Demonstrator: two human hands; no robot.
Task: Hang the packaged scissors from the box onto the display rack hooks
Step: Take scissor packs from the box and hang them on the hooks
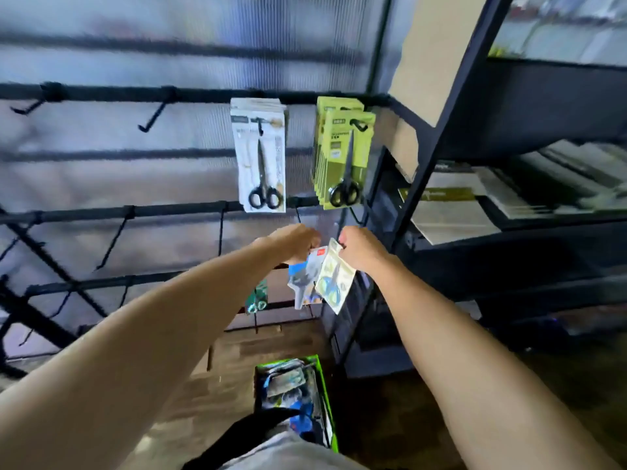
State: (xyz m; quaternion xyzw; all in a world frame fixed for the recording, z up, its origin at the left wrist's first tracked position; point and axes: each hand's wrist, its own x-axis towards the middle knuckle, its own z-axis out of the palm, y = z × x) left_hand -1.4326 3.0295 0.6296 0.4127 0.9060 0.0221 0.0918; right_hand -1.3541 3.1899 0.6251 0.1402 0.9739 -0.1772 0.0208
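Observation:
My left hand (295, 240) pinches the top of a blue-and-grey scissors pack (303, 278) just under the rack's middle bar (135, 212). Right beside it, my right hand (361, 249) pinches the top of a pale pack with blue-handled scissors (334, 283). Both packs hang down from my fingers, close to a bare hook (298, 213). Down on the floor stands the green box (327, 395), holding several more packs. White packs of black scissors (259, 157) and green packs (346, 157) hang from the top bar.
Bare black hooks (152, 117) line the rack to the left. A small green pack (258, 298) hangs on a lower bar. Black shelving with books (492, 198) stands on the right. My knee (288, 449) is next to the box.

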